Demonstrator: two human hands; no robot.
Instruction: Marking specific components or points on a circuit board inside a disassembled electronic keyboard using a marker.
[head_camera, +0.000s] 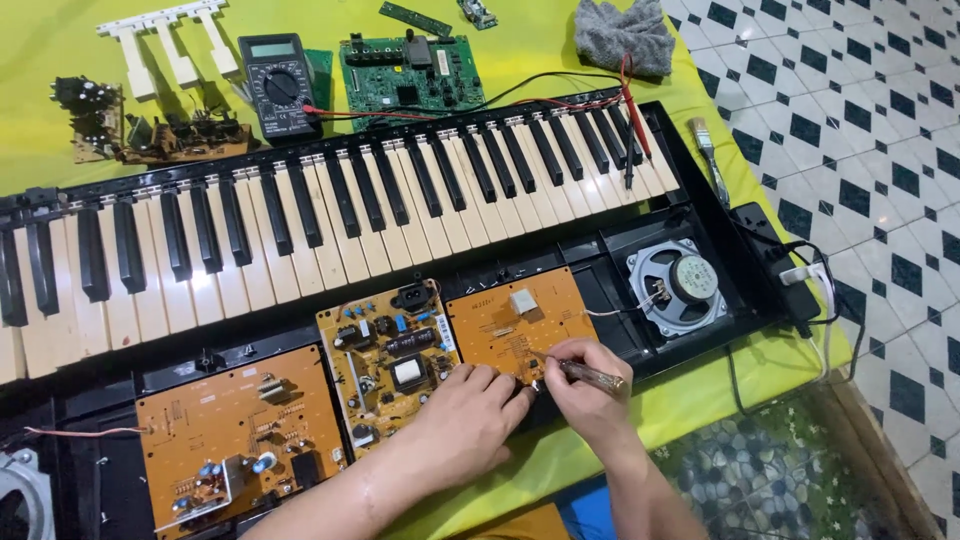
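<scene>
Bright, even light falls over the whole scene, with colours strong and nothing dim. Shadows are short and soft: a faint one lies under the hands (530, 395) on the orange board (520, 320), and thin ones sit beside the black keys (330, 200) above them. The white keys show a mild sheen, without harsh glare. Focus is sharp throughout. The keyboard bows slightly toward the far left edge, a wide-lens bend.

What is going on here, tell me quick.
A person has an opened electronic keyboard on a yellow-green table. The right hand holds a slim tool at the edge of an orange circuit board; the left hand rests beside it. A multimeter and speaker lie nearby.
</scene>
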